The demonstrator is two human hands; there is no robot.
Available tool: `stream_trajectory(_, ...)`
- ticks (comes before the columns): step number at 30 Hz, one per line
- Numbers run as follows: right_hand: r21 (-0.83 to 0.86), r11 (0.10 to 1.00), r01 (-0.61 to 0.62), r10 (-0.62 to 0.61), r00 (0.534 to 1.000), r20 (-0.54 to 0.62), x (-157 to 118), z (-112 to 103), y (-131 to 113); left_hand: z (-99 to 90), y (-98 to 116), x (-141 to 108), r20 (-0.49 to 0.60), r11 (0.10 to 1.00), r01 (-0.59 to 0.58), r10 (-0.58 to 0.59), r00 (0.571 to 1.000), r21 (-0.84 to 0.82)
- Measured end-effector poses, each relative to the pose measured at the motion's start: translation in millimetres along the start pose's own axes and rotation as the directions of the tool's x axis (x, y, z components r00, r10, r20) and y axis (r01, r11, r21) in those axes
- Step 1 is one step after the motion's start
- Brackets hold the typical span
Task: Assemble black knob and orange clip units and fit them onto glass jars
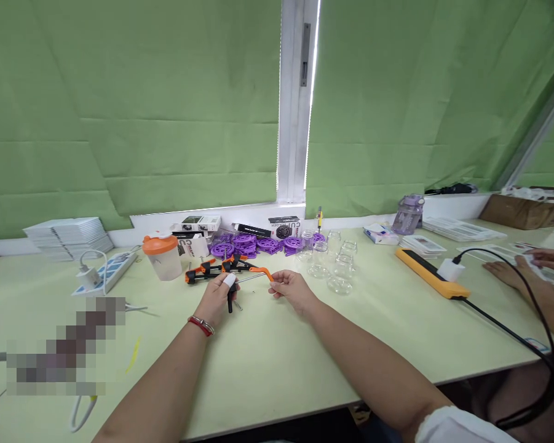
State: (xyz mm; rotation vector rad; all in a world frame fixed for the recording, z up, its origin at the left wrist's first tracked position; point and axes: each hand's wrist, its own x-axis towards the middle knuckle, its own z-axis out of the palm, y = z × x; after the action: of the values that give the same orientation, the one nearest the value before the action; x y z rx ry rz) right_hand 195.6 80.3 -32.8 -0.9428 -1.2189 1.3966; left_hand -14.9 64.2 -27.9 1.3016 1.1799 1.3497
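Note:
In front of me my left hand (216, 296) is closed around the black-handled end of what looks like a small bar clamp. It has a thin metal bar (251, 279) and an orange end piece (264, 271). A white cover sits on one finger of that hand. My right hand (294, 290) pinches the orange end piece from the other side. Just behind my left hand lie several similar orange-and-black clamps (205, 269). Purple wheel-shaped plastic parts (245, 244) are heaped further back, and several clear glass jars (339, 282) stand right of them.
An orange-lidded cup (163, 257) and a white power strip (113, 274) are on the left. At right lie a yellow power strip (427, 271) with a black cable and a purple bottle (407, 215). Another person's hands (511, 274) work at the far right.

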Motion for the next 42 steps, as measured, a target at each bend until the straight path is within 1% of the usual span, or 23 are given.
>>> stream_trajectory(6, -0.001, 1.0, 0.012, -0.012, 1.0, 0.013, -0.7, -0.8, 0.1, -0.7, 1.6, -0.6, 0.027, 1.0, 0.004, -0.004, 1.0, -0.02)
stream_trajectory(14, -0.043, 0.999, 0.002, -0.001, 0.999, 0.033, -2.4, -1.3, -0.5, -3.0, 2.6, 0.0, 0.032, 0.998, 0.0, 0.002, 0.999, -0.059)
stream_trajectory(22, -0.057, 0.998, -0.008, 0.012, 0.998, 0.065, -4.6, 1.5, -1.2, -3.7, 0.8, -0.7, 0.064, 0.999, 0.004, 0.0, 0.998, -0.053)
stream_trajectory(26, -0.055, 0.998, -0.013, 0.017, 0.998, 0.067, -5.2, 2.4, -1.5, -3.1, 2.2, -0.6, 0.054, 0.999, 0.024, -0.022, 0.998, -0.04)
stream_trajectory(30, -0.065, 0.998, -0.016, 0.019, 0.999, 0.043, -5.7, 2.5, -3.0, -4.4, 2.9, -0.2, 0.035, 0.999, 0.034, -0.033, 0.999, -0.024)
stream_trajectory(35, -0.059, 0.998, -0.023, 0.025, 0.999, 0.025, -4.8, 2.5, -2.6, -6.2, 1.0, 1.5, 0.019, 0.998, 0.049, -0.048, 0.999, -0.04)
stream_trajectory(42, -0.045, 0.999, -0.009, 0.012, 0.997, 0.078, -4.8, 5.7, 3.0, -1.8, 2.0, -0.9, 0.056, 0.995, 0.058, -0.054, 0.997, -0.076)
